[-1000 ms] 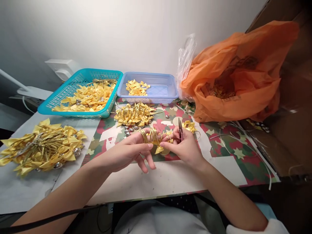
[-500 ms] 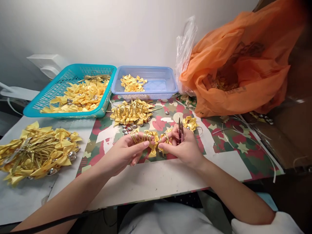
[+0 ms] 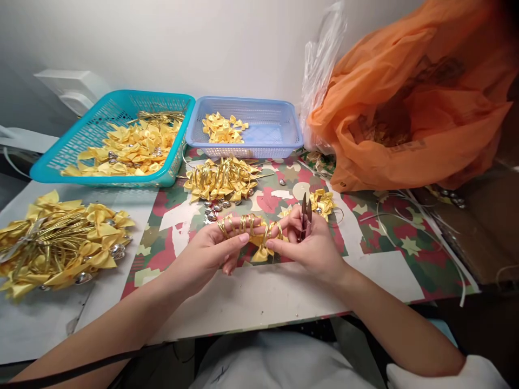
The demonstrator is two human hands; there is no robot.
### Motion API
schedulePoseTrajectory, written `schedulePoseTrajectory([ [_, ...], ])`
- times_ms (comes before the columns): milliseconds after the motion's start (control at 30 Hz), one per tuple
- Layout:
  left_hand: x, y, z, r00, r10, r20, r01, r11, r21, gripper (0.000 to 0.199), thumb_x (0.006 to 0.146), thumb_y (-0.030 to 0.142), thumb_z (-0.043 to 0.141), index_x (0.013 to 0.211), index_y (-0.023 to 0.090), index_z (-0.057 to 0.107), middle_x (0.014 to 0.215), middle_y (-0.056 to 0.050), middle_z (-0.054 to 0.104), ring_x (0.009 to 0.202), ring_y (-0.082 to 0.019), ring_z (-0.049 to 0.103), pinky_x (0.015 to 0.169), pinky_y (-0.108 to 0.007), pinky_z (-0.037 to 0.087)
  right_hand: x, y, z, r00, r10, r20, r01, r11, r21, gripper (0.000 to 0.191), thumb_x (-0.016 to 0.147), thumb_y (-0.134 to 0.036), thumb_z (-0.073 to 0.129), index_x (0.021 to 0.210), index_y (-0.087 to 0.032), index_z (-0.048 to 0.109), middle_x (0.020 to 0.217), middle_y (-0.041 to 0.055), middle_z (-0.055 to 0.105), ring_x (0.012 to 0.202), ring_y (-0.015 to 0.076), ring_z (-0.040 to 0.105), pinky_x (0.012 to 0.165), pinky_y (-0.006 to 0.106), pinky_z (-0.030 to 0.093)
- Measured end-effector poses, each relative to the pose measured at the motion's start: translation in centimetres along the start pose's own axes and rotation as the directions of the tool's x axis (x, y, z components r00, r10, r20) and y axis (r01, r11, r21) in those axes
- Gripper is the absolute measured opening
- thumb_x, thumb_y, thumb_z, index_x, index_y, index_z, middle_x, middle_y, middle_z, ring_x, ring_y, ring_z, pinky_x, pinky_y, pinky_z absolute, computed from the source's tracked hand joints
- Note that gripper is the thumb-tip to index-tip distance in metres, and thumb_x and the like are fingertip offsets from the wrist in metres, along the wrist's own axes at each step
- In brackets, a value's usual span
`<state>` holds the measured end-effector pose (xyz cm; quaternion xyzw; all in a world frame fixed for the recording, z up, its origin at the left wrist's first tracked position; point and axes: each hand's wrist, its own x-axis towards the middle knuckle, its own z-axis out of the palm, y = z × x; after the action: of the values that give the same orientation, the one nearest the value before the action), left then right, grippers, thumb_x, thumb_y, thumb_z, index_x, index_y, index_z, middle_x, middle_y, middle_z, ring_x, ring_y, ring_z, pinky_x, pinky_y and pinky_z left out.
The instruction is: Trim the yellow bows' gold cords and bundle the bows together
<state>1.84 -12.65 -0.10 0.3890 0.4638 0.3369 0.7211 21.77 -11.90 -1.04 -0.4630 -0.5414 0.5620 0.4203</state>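
Note:
Several gold wire loops (image 3: pixel 244 221) circle the fingers of my left hand (image 3: pixel 214 243), whose thumb presses against them. A yellow ribbon bow (image 3: pixel 261 253) hangs from the loops between my two hands. My right hand (image 3: pixel 320 251) is closed, its thumb and forefinger at the loops nearest the left fingertips. Tucked in the same hand is a pair of small scissors (image 3: pixel 305 216), dark blades pointing up. Just behind the right hand lies a small cluster of yellow bows (image 3: pixel 323 203). Farther back is a pile of bows with gold loops (image 3: pixel 222 180), silver bells (image 3: pixel 213 209) beside it.
A teal basket (image 3: pixel 40 172) of bows and a blue basket (image 3: pixel 279 129) holding some bows stand at the back. A tied bundle of bows (image 3: pixel 65 243) lies at left. An orange plastic bag (image 3: pixel 365 167) fills the back right, near white cords (image 3: pixel 441 248).
The whole view has shifted slightly. My right fingertips have come closer to my left ones, and gold loops now sit across both. The scissors stay in my right hand.

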Motion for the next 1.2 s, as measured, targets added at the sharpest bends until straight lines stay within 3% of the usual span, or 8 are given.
schedulePoseTrajectory([
  [133,0.0,-0.5,-0.1,1.000,-0.019,0.007,0.019,1.000,0.016,0.039,0.077,0.041,0.076,0.108,0.018,0.074,0.051,0.007,0.045,0.042,-0.004,0.030,0.040,-0.018,0.028,0.0,0.0,0.1,1.000,0.001,-0.003,-0.001,1.000,0.010,0.049,0.065,-0.019,0.077,0.066,-0.023,0.028,0.066,-0.0058,0.062,0.044,0.0034,0.030,0.045,0.022,0.026],
  [267,0.1,-0.7,-0.1,1.000,-0.017,0.022,0.017,1.000,0.007,0.030,0.079,0.038,0.074,0.101,0.017,0.074,0.044,0.009,0.037,0.042,-0.005,0.027,0.040,-0.018,0.026,0.0,0.1,0.2,1.000,0.010,-0.015,-0.010,0.999,-0.033,0.047,0.066,-0.020,0.076,0.064,-0.023,0.029,0.053,-0.0103,0.044,0.044,0.0048,0.030,0.046,0.022,0.029],
  [400,0.1,-0.6,0.0,1.000,-0.016,0.014,0.016,1.000,0.025,0.023,0.078,0.038,0.074,0.086,0.017,0.072,0.043,0.008,0.040,0.042,-0.006,0.029,0.041,-0.019,0.027,-0.1,0.3,0.2,0.999,0.032,-0.010,-0.033,0.999,-0.029,0.045,0.070,-0.027,0.075,0.065,-0.024,0.031,0.050,-0.0108,0.035,0.045,0.0072,0.035,0.047,0.022,0.032],
  [600,0.1,-0.7,-0.1,1.000,-0.013,0.000,0.013,0.997,0.072,0.028,0.078,0.042,0.074,0.088,0.017,0.069,0.042,0.008,0.040,0.044,-0.008,0.034,0.046,-0.021,0.035,0.6,-0.9,-0.8,0.997,0.026,-0.069,-0.025,1.000,0.007,0.042,0.070,-0.023,0.070,0.064,-0.023,0.029,0.053,-0.0104,0.032,0.047,0.0056,0.028,0.047,0.022,0.029],
  [767,-0.4,-0.9,0.2,0.999,0.020,0.030,-0.027,0.961,0.274,0.029,0.076,0.043,0.074,0.083,0.016,0.064,0.061,0.003,0.051,0.052,-0.009,0.041,0.046,-0.021,0.033,1.0,-1.8,-1.3,0.993,0.044,-0.109,-0.044,0.999,0.004,0.042,0.067,-0.022,0.069,0.064,-0.023,0.027,0.052,-0.0109,0.028,0.047,0.0059,0.032,0.047,0.021,0.029],
  [867,-0.6,-1.1,0.7,0.990,0.104,0.094,-0.137,0.865,0.482,0.030,0.074,0.042,0.076,0.078,0.016,0.062,0.065,0.002,0.050,0.055,-0.010,0.041,0.050,-0.023,0.032,1.0,-1.9,-1.2,0.994,0.069,-0.082,-0.070,0.998,-0.007,0.041,0.067,-0.023,0.070,0.063,-0.023,0.029,0.052,-0.0103,0.032,0.048,0.0060,0.033,0.047,0.021,0.028],
  [1000,-0.5,-1.9,1.2,0.923,0.322,0.209,-0.365,0.568,0.737,0.035,0.067,0.043,0.081,0.068,0.018,0.057,0.065,0.002,0.050,0.058,-0.012,0.041,0.052,-0.024,0.030,0.9,-1.4,-1.2,0.995,0.089,-0.052,-0.088,0.996,0.006,0.042,0.066,-0.025,0.072,0.065,-0.023,0.030,0.054,-0.0093,0.039,0.050,0.0066,0.035,0.048,0.021,0.028],
  [1200,-0.3,-3.6,1.8,0.894,0.377,0.244,-0.377,0.335,0.863,0.034,0.067,0.048,0.079,0.070,0.021,0.059,0.068,-0.002,0.061,0.061,-0.017,0.052,0.056,-0.027,0.035,0.9,-0.8,-1.1,0.993,0.116,0.017,-0.116,0.993,0.032,0.046,0.063,-0.029,0.076,0.067,-0.023,0.030,0.065,-0.0038,0.057,0.057,0.0099,0.047,0.050,0.023,0.031],
])
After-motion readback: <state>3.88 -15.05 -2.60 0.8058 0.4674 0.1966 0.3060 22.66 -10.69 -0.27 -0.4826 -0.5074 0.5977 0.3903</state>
